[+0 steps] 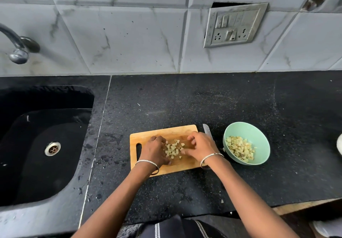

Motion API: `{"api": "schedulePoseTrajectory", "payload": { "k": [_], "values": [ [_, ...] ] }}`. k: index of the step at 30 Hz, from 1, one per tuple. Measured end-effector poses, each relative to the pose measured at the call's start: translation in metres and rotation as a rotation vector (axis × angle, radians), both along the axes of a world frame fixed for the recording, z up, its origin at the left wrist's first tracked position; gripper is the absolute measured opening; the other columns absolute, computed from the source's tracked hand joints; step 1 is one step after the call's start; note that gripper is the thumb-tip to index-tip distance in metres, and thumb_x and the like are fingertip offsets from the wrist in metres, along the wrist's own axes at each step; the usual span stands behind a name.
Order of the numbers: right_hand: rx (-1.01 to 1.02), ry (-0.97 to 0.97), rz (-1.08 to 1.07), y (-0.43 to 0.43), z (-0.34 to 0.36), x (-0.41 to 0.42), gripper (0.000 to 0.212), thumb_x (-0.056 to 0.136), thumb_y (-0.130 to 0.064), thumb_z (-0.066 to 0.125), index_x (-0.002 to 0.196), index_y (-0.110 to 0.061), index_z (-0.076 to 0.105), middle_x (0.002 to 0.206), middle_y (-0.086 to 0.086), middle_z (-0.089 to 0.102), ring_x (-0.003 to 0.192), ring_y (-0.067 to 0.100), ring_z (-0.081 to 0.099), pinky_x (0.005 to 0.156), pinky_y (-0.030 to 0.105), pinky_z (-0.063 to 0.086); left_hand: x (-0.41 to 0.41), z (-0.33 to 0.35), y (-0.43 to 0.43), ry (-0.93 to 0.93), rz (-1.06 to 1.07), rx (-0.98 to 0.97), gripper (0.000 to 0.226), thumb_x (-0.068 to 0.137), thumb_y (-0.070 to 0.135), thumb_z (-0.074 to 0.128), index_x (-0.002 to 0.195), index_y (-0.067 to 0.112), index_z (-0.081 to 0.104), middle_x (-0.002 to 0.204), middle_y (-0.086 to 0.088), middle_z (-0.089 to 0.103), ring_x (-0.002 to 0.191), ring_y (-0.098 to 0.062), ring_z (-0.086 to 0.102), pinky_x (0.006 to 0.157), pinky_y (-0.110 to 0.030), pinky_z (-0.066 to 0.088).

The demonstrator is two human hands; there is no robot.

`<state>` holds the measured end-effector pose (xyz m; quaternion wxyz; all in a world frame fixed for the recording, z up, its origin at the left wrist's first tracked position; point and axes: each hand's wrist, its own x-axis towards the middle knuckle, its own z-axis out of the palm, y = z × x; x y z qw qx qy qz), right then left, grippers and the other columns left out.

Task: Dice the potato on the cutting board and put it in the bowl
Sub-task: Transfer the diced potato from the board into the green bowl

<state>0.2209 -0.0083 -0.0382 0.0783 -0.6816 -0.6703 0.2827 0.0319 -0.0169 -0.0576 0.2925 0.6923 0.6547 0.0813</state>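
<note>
Well, the left hand [155, 151] curls its fingers round the potato cubes [173, 149] on the board [143, 138]; the right hand [201, 148] splays its fingers apart opposite, with the knife [207, 131] just beyond them.

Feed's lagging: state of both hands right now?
Left hand: fingers curled against the diced potato; grip cannot be told.
Right hand: open, beside the same pile.

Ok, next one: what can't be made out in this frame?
1. Head view: the knife handle, hidden behind the right hand; only the blade tip shows.
2. Head view: the left hand fingertips, covered by the hand's own back, so whether it grips the potato dice is unclear.
3. Head view: the white object, cut off by the right edge.
4. Head view: the cutting board under both hands; any uncut potato there is hidden.
</note>
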Motion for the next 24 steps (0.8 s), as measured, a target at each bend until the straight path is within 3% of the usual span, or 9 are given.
{"api": "schedulePoseTrajectory", "payload": {
  "k": [2, 5, 11, 14, 18, 24],
  "values": [
    [-0.11, -0.141, 0.089, -0.001, 0.0, 0.001, 0.087, 0.056, -0.045, 0.091, 0.126, -0.018, 0.048, 0.119, 0.001, 0.05, 0.112, 0.018, 0.052, 0.103, 0.033, 0.041, 0.002, 0.002, -0.001, 0.003, 0.005, -0.022, 0.081, 0.056, 0.027, 0.092, 0.125, 0.018, 0.051, 0.123, -0.002, 0.051, 0.107, -0.022, 0.055, 0.09, -0.03, 0.047],
    [-0.161, -0.16, 0.13, 0.004, -0.002, -0.007, 0.101, 0.051, -0.035, 0.095, 0.131, -0.015, 0.038, 0.129, 0.006, 0.041, 0.119, 0.024, 0.05, 0.101, 0.036, 0.043, 0.006, 0.004, 0.003, -0.016, 0.01, -0.028, 0.075, 0.056, 0.024, 0.092, 0.12, 0.017, 0.054, 0.119, -0.003, 0.052, 0.103, -0.023, 0.056, 0.089, -0.033, 0.048],
    [-0.067, -0.118, 0.227, 0.018, -0.006, -0.034, 0.062, 0.072, -0.007, 0.08, 0.123, -0.015, 0.046, 0.125, 0.006, 0.047, 0.118, 0.026, 0.051, 0.098, 0.035, 0.045, 0.012, 0.002, 0.007, -0.01, 0.025, 0.005, 0.062, 0.059, 0.028, 0.09, 0.112, 0.02, 0.059, 0.111, -0.003, 0.06, 0.101, -0.021, 0.056, 0.085, -0.029, 0.044],
    [-0.081, -0.118, 0.289, 0.024, -0.005, -0.038, 0.058, 0.072, -0.011, 0.081, 0.123, -0.016, 0.053, 0.125, 0.006, 0.052, 0.119, 0.025, 0.049, 0.101, 0.036, 0.044, 0.011, 0.001, 0.008, -0.028, 0.033, -0.007, 0.059, 0.058, 0.028, 0.09, 0.109, 0.017, 0.062, 0.107, -0.002, 0.064, 0.1, -0.021, 0.058, 0.085, -0.031, 0.046],
    [-0.053, -0.036, 0.269, 0.02, -0.003, -0.034, 0.052, 0.065, -0.02, 0.085, 0.113, -0.02, 0.064, 0.114, 0.002, 0.062, 0.109, 0.02, 0.053, 0.091, 0.028, 0.045, 0.011, -0.001, 0.005, -0.091, 0.081, -0.013, 0.046, 0.059, 0.02, 0.089, 0.099, 0.019, 0.067, 0.098, 0.001, 0.069, 0.09, -0.02, 0.064, 0.081, -0.033, 0.053],
    [-0.081, 0.175, 0.074, 0.012, -0.006, -0.031, 0.038, 0.057, -0.016, 0.086, 0.089, -0.025, 0.069, 0.089, -0.006, 0.069, 0.083, 0.014, 0.065, 0.076, 0.027, 0.056, 0.01, 0.001, 0.006, -0.236, 0.152, -0.073, 0.034, 0.06, 0.007, 0.085, 0.086, 0.018, 0.067, 0.083, 0.001, 0.071, 0.078, -0.017, 0.068, 0.076, -0.036, 0.058]
  ]
}}
